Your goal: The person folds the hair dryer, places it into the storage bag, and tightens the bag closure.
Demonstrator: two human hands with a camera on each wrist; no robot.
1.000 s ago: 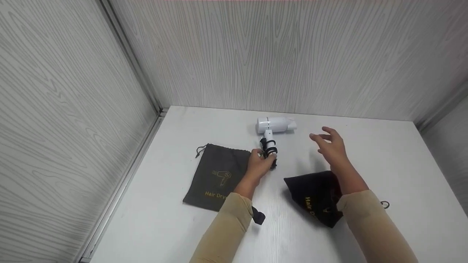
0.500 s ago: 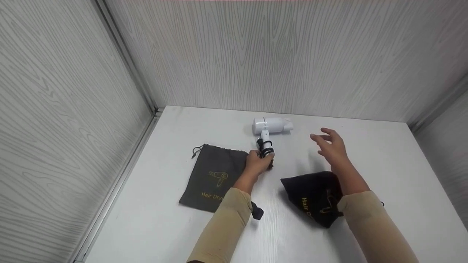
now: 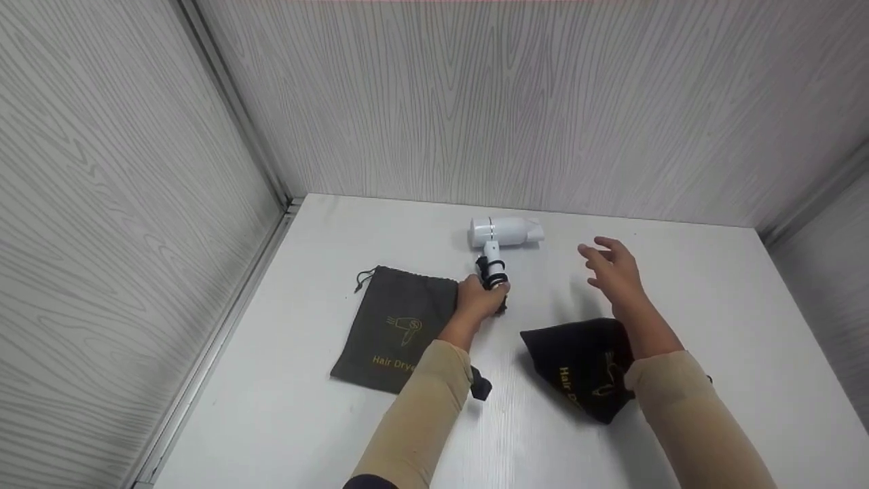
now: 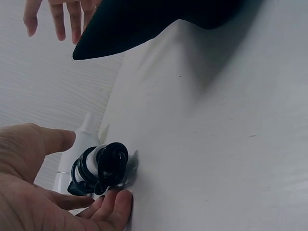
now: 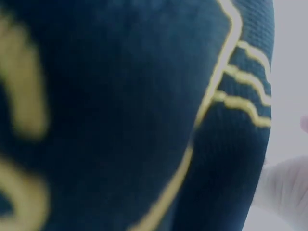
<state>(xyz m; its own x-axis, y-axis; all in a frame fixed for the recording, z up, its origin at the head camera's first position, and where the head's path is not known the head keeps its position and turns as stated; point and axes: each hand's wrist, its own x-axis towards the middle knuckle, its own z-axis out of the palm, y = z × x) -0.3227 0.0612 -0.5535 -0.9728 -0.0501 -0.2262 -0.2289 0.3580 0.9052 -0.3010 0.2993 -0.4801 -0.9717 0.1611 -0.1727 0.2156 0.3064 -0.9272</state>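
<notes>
A white hair dryer [image 3: 509,231] lies near the back of the table, with a black cord [image 4: 113,166] wound round its handle. My left hand [image 3: 478,295] is at the handle's end. In the left wrist view its thumb stands apart from the cord, while the other fingers lie along the far side, close to or touching it. My right hand [image 3: 613,272] hovers to the right with fingers loosely bent and nothing in them. A black drawstring bag [image 3: 577,360] with yellow print is beneath my right forearm and fills most of the right wrist view.
A grey drawstring bag [image 3: 387,326] marked with a hair dryer lies flat at left, partly under my left forearm. A small black piece [image 3: 481,386] sticks out beside the left sleeve. Wood-grain walls [image 3: 434,102] border the white table [image 3: 271,421].
The whole scene shifts slightly left as the head view turns. Both hands stay in nearly the same places, and the hair dryer and bags show no clear movement.
</notes>
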